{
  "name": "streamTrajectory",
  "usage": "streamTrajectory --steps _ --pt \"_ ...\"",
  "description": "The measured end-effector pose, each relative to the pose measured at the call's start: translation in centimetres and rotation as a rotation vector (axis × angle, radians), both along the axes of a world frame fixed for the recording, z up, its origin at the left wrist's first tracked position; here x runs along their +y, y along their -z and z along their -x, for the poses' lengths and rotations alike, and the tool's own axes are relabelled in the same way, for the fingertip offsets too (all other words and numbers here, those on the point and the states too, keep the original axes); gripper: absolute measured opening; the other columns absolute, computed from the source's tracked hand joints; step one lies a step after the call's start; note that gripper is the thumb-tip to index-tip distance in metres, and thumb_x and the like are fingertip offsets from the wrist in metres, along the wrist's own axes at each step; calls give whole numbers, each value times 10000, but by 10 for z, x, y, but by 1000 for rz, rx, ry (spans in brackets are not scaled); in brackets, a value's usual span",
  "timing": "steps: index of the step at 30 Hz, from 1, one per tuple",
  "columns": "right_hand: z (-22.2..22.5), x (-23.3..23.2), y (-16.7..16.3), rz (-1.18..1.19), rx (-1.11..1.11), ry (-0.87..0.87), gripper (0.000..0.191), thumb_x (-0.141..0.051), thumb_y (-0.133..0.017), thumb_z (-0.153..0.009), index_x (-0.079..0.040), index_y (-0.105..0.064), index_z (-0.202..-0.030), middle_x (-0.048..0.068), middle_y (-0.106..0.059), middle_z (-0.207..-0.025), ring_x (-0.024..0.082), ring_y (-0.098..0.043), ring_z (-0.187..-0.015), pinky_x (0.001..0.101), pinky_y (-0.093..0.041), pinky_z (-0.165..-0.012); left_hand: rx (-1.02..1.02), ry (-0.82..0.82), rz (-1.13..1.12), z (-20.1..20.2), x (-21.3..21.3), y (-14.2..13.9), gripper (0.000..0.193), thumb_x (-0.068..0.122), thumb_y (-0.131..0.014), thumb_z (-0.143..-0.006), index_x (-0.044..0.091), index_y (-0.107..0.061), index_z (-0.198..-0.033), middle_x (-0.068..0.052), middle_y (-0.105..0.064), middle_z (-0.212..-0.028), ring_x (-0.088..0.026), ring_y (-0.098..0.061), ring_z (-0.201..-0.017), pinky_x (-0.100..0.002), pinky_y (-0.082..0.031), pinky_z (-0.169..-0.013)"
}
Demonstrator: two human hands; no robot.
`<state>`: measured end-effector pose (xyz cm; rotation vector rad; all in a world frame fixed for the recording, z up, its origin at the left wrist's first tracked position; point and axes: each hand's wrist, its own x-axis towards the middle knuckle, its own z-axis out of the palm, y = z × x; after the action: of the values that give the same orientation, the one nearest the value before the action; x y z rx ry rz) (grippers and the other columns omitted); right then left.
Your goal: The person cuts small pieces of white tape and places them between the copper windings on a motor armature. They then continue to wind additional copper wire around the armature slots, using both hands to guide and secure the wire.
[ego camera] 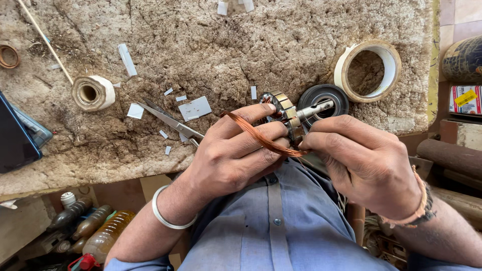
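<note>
My left hand [236,150] grips a small motor armature [286,113], a slotted metal core with a steel shaft [315,108] sticking out to the right. A bundle of copper wire [258,135] loops across my left fingers. My right hand [361,160] pinches the end of that wire bundle at the core's lower edge. Both hands are held above my lap, just in front of the worn, rough-surfaced workbench [226,45]. A black round part [334,95] lies on the bench behind the shaft.
Scissors [168,119] and small white paper scraps [195,108] lie left of my hands. A wide tape roll [369,70] sits at the right, a smaller roll [93,93] at the left. A dark phone [15,138] rests at the left edge. Bottles [95,233] stand below the bench.
</note>
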<state>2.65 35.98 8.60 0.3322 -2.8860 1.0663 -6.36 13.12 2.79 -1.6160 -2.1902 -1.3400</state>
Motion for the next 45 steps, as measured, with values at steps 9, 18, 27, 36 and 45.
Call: streamTrajectory --steps 9,18,27,36,45 --pt "2 14 32 151 103 -57 277 137 -675 -794 -53 -732 -987 89 -718 -981 236 -746 -884 339 -606 -769 -40 45 -3 7 -1 7 208 94 -840 -854 97 -770 -1049 -64 -698 -1234 -352 -649 -1276 -450 -580 -1088" --pt "6 18 51 284 122 -18 132 82 -738 -886 -27 -707 -953 94 -724 -924 206 -745 -842 280 -601 -705 -49 17 -42 7 3 9 285 61 -859 -872 89 -775 -1142 -69 -702 -1210 -379 -677 -1237 -452 -600 -1079" --pt "4 13 67 465 61 85 136 27 -803 -885 -13 -695 -957 75 -736 -940 192 -763 -879 267 -616 -767 -49 12 -85 10 7 13 254 64 -878 -873 93 -777 -1104 -75 -710 -1196 -355 -701 -1165 -456 -614 -1047" --pt "2 13 64 496 -6 123 158 51 -805 -866 -12 -705 -971 85 -748 -984 194 -766 -942 266 -606 -809 -91 -28 -110 10 13 12 207 62 -911 -868 34 -775 -1021 -87 -740 -1131 -376 -701 -1191 -426 -638 -1024" --pt "-4 9 51 860 -402 313 136 53 -752 -907 38 -716 -1037 60 -725 -1014 96 -677 -945 244 -574 -842 -43 -18 -73 9 11 12 207 67 -918 -853 55 -785 -1011 -68 -759 -1118 -357 -707 -1191 -401 -642 -996"
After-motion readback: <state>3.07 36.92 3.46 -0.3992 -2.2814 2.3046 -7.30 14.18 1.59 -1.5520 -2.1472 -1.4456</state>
